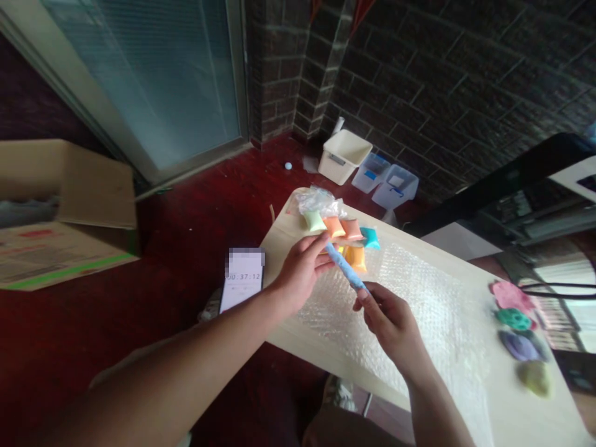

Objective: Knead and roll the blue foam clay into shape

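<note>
Both my hands hold a stretched strip of light blue clay (pixel 345 268) above a sheet of bubble wrap (pixel 419 298) on a pale table (pixel 512 416). My left hand (pixel 302 270) pinches its upper end, my right hand (pixel 388 316) pinches its lower end. Just behind the strip lie small packets of clay: a pale green packet (pixel 315 221), two orange packets (pixel 342 228), a teal packet (pixel 371 237) and a yellow-orange packet (pixel 356 257). Crumpled clear plastic (pixel 319 200) lies at the table's far corner.
Shaped clay pieces sit at the table's right: pink (pixel 511 295), green (pixel 513 319), purple (pixel 520 346), olive (pixel 534 377). A phone (pixel 242 279) showing a timer stands left of the table. A cardboard box (pixel 60 211) and plastic bins (pixel 344 155) rest on the red floor.
</note>
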Motion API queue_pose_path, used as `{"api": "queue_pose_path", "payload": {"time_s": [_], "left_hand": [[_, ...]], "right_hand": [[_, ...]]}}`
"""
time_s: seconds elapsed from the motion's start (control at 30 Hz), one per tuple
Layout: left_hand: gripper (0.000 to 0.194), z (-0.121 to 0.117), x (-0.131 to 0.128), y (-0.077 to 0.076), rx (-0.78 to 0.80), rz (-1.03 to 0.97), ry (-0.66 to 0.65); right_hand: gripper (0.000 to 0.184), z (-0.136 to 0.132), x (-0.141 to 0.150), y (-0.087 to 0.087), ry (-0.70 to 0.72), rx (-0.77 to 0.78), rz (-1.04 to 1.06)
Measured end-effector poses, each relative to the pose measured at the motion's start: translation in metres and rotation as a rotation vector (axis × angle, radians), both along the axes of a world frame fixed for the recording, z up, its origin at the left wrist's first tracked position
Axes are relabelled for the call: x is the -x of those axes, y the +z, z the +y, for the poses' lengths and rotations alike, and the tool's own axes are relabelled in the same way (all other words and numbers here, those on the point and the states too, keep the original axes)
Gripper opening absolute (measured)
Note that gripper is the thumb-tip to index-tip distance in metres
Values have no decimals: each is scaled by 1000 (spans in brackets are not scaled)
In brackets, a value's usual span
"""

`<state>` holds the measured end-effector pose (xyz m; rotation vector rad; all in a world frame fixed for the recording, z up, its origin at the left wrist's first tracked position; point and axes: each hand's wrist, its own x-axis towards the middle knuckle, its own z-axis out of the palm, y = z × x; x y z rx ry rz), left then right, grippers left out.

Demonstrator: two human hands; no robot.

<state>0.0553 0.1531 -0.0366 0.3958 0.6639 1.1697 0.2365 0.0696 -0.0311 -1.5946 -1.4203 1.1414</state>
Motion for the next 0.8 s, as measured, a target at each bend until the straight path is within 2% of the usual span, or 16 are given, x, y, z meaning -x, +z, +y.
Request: {"api": "queue_pose_path", "payload": {"time_s": [0.07,0.13,0.3,0.37,0.5,0.63,0.73,0.8], "left_hand": [[32,-1,-3,3,42,-69,-43],[33,-2,-4,6,90,-130,-66],[26,4,3,13,182,-299,-67],[28,7,7,16,189,-353,-88],[31,13,17,20,186,-371,-15],[30,16,24,25,166,-305,45],[30,17,28,23,89,-120,31],[31,19,32,19,-76,152,38]], "right_hand": [[45,2,12,1,11,-15,-6],[49,4,25,1,18,41,50],[51,8,46,3,-65,358,512],[52,8,50,3,-58,401,614],[43,7,51,5,-59,183,543],[34,4,40,10,-122,-15,407],[33,1,22,18,-167,-103,296],[33,-2,9,25,-168,-134,232]]}}
